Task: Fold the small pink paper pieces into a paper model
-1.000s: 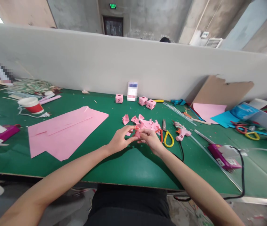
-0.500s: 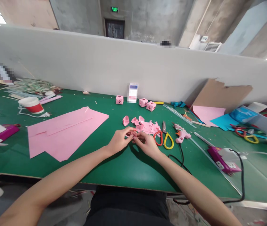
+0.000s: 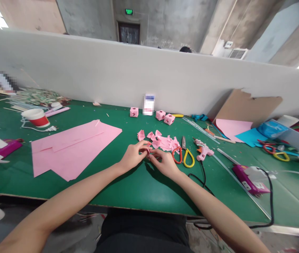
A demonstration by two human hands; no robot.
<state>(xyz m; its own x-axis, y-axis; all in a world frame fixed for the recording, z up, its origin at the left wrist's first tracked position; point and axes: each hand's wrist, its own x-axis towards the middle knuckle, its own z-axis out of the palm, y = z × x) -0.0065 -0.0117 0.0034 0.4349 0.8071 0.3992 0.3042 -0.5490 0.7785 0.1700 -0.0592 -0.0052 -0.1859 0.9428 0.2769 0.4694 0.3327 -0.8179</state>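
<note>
My left hand (image 3: 133, 154) and my right hand (image 3: 164, 162) meet above the green table (image 3: 139, 186), fingertips pinched together on a small folded pink paper piece (image 3: 147, 150). Most of that piece is hidden by my fingers. Just behind my hands lies a heap of small pink paper pieces (image 3: 162, 140). Scissors with red and yellow handles (image 3: 183, 154) lie right of my right hand. Three small pink paper cubes (image 3: 160, 114) stand farther back near the white partition.
A large pink paper sheet (image 3: 70, 147) lies to the left. A pink glue gun (image 3: 202, 147) and a purple glue gun (image 3: 249, 177) with a black cable are on the right. A red and white cup (image 3: 36, 118), cardboard (image 3: 247, 105) and blue paper (image 3: 249, 135) sit around.
My hands have sunk slightly toward the table and the pink piece is more hidden in my fingers. The view shifted a little, showing the scissors' red handle.
</note>
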